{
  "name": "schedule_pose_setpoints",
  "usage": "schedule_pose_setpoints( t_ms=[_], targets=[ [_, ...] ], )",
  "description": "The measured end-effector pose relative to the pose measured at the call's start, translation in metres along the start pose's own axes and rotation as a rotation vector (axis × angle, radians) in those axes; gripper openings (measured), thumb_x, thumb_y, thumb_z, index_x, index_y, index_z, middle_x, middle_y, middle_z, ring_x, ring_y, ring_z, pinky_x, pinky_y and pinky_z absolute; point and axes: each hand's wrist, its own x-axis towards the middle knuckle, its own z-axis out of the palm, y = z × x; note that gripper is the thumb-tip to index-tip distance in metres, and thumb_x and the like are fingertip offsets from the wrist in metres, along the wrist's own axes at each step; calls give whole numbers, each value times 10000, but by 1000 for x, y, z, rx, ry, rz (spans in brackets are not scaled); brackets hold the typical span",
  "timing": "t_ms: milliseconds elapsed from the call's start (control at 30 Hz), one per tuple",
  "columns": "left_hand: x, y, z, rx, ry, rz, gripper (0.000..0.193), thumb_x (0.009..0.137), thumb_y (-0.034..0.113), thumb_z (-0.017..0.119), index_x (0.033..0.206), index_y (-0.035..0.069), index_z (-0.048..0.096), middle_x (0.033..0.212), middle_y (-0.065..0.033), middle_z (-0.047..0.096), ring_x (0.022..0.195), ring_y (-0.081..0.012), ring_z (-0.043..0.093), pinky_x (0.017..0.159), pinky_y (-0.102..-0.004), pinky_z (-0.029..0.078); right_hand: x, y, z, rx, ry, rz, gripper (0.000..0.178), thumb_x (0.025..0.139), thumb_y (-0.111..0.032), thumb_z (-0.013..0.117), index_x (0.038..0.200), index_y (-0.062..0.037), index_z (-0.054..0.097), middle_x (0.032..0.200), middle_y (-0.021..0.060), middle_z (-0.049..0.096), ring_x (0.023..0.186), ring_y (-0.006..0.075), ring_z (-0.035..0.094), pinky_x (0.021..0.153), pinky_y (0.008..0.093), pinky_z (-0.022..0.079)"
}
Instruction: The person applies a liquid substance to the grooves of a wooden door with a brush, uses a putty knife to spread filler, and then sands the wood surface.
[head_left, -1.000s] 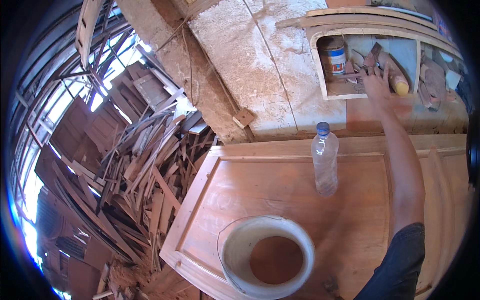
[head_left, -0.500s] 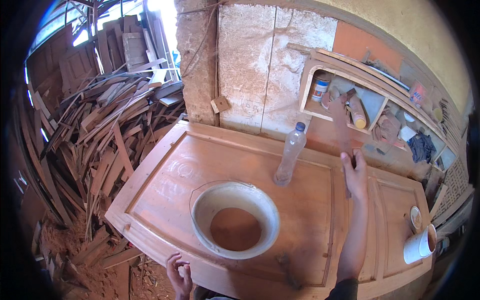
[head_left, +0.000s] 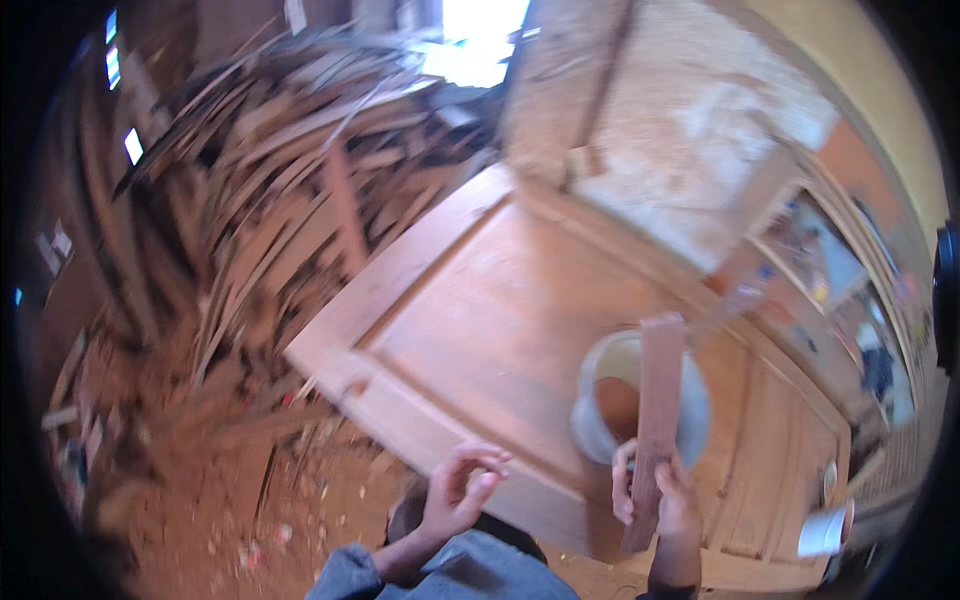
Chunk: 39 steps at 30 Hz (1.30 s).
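Since half a second ago the view has swung left and blurred; right hand (head_left: 668, 500), then flat and reaching toward the far shelf, now grips a long reddish sanding strip (head_left: 656, 420), fingers closed round its lower part; strip stands near upright, its upper end crossing in front of the white bucket (head_left: 600, 420); left hand (head_left: 458, 492), earlier low at the near edge, now raised at near centre, fingers loosely curled, holding nothing, well apart from the strip.

Head view: bucket sits on the wooden door panel (head_left: 500, 330), right of centre, brown liquid inside; panel lies flat, running from near left to far right; clear plastic bottle (head_left: 742, 295) just beyond the bucket, blurred; white cup (head_left: 826, 532) at the near right corner of the panel; wall shelf (head_left: 815, 255) far right, contents too smeared to tell; heap of scrap boards (head_left: 290, 190) far left; reddish sawdust floor (head_left: 200, 480) near left.
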Motion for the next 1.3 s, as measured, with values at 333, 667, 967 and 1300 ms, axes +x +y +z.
schedule_pose_setpoints(
  t_ms=[333,667,967,1300],
  targets=[
    [-5,6,-206,126,756,-14,149,933,174,502,959,36,553,835,-42,592,686,-89,532,636,-228,437,95,222,102,-1457,109,-202,433,887,-330,545,1158,3,487,940,156,506,932,308,522,767,415,439],
    [-177,-202,-470,487,1116,-588,307,914,280,535,959,-23,552,789,-97,627,642,-153,590,568,-279,474,151,227,145,-1599,91,-194,498,867,-290,579,1275,-29,462,981,156,484,916,318,499,766,440,450],
    [-207,-232,-451,499,910,-820,443,926,382,447,987,-44,554,840,-153,649,724,-218,648,605,-330,505,147,245,156,-1628,71,-231,489,866,-227,580,1327,-125,456,986,138,442,875,292,477,737,418,450],
    [-102,-196,-426,422,733,-646,465,961,402,401,1089,-21,545,929,-162,645,718,-218,634,650,-332,495,150,239,153,-1618,-31,-244,442,861,-190,584,1297,-168,516,881,119,422,824,265,454,716,402,433]
  ],
)
